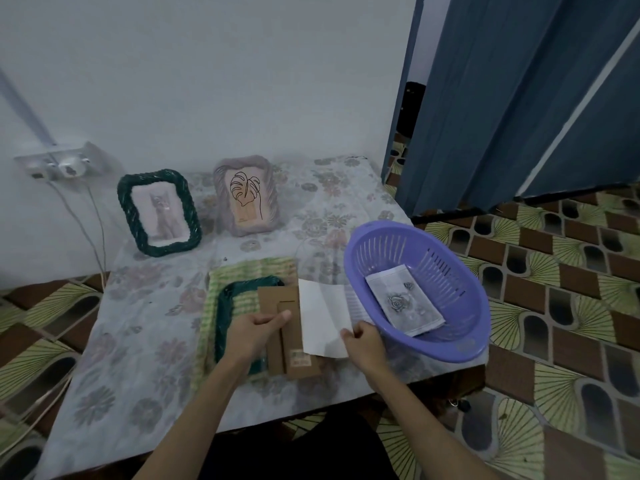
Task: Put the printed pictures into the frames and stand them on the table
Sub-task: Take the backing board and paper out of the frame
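Note:
A dark green woven frame point(223, 317) lies face down on a green checked cloth point(249, 271). Its brown cardboard backing point(294, 358) is lifted off to the right, and my left hand point(256, 332) grips that backing near its stand strip. My right hand point(363, 341) pinches the lower corner of a white printed sheet point(323, 317), seen from its blank side, beside the backing. Another print with a rose point(403, 304) lies in the purple basket point(460, 282). Two filled frames stand at the back: a green one with a cat picture point(159, 213) and a pale one with a leaf drawing point(246, 195).
The table point(138, 341) has a floral cover and stands against a white wall. A wall socket with cables point(59, 164) is at the far left. A blue curtain point(519, 98) hangs at the right over a patterned floor. The basket overhangs the table's right edge.

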{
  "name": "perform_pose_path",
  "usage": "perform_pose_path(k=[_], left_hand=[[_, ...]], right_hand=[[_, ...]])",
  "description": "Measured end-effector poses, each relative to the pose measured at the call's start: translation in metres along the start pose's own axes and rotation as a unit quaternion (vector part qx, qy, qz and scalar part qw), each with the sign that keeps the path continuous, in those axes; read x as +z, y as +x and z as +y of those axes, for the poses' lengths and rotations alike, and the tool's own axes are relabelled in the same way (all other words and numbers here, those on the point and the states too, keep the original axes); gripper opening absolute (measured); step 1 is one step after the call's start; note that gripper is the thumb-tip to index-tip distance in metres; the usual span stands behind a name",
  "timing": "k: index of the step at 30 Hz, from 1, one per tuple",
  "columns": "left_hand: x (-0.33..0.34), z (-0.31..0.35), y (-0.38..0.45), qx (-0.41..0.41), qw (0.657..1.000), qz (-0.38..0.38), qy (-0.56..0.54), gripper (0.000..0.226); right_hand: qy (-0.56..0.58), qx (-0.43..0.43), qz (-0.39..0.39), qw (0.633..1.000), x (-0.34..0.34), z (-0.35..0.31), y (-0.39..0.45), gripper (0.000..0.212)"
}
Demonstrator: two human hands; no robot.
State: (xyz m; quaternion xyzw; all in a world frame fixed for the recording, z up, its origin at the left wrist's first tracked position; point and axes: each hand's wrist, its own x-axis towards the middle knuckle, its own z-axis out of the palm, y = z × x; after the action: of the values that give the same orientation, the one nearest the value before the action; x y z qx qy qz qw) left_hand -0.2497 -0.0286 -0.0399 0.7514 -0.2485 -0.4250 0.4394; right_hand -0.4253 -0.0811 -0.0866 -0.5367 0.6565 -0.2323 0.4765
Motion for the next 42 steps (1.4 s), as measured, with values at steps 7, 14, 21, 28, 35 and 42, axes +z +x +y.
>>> perform_pose_path(k=[7,14,21,28,35,42], left_hand=[[-0.028,-0.007,0.004,0.032,0.999,0.014,0.019,0.012],[-0.041,-0.015,0.004,0.028,0.999,0.024,0.009,0.008],[-0.043,-0.014,-0.002,0.023,1.0,0.011,-0.008,0.018],[-0.051,-0.007,-0.023,0.029,0.998,-0.008,-0.047,0.012],[-0.073,-0.004,-0.048,0.049,0.995,-0.002,-0.087,0.009],[-0.103,-0.003,-0.069,0.058,0.992,0.004,-0.114,0.011]], right_hand=[[-0.415,-0.141,0.13,0.89,0.004,0.024,-0.011,0.037],[-0.512,-0.295,0.141,0.794,0.021,0.03,-0.023,0.031],[-0.453,-0.37,0.167,0.794,0.012,0.013,-0.023,0.021],[-0.454,-0.286,0.27,0.8,-0.049,-0.014,-0.029,0.034],[-0.386,-0.253,0.141,0.876,-0.052,-0.034,-0.035,0.019],[-0.355,-0.264,0.132,0.887,-0.012,-0.041,-0.058,0.023]])
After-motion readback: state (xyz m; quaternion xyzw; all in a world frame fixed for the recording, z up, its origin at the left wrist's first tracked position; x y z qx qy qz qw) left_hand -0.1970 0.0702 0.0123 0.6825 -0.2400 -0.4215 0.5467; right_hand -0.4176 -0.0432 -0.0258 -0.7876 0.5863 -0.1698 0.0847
